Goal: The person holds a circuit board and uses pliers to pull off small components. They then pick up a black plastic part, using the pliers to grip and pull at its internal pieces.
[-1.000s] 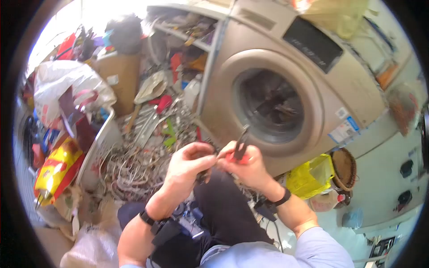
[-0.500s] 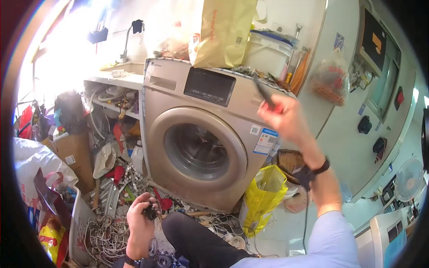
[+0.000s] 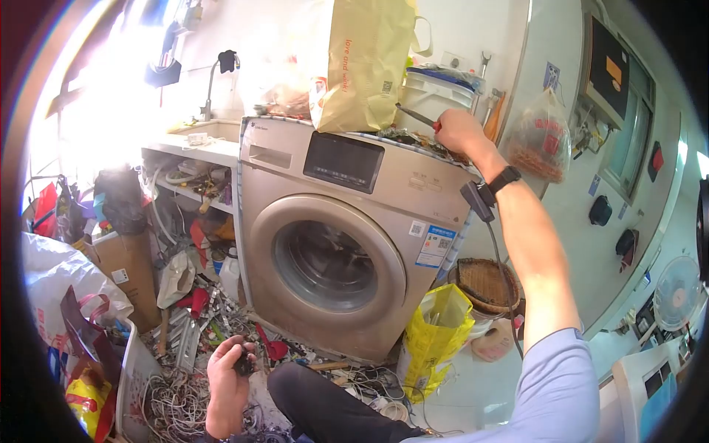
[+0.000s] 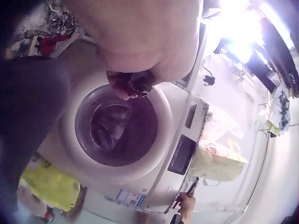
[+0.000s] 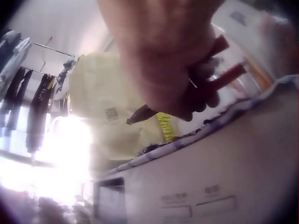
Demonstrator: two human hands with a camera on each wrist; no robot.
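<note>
My right hand (image 3: 464, 135) grips red-handled pliers (image 3: 417, 115) over the right part of the washing machine top, beside a yellow paper bag (image 3: 363, 66). In the right wrist view the red handles (image 5: 224, 77) stick out from the curled fingers of the hand (image 5: 163, 60), and the dark jaws point toward the bag (image 5: 105, 102). Low in front of the washer, my left hand (image 3: 227, 387) holds a small dark part (image 3: 242, 362), its fingers curled round it. The left wrist view shows that dark part (image 4: 140, 84) partly hidden by the hand (image 4: 135, 42).
The washing machine (image 3: 413, 288) stands in the middle. Small items lie along its top edge, with a white container (image 3: 436, 90) behind. On the floor are tangled cables (image 3: 177, 406), metal scraps, a yellow bag (image 3: 436, 332) and a basket (image 3: 484, 284). A white bin (image 3: 139, 369) stands left.
My right hand has risen from beside the left hand to the washer top, carrying the pliers. The left hand has parted from it, keeping the dark part. The head view has swung up.
</note>
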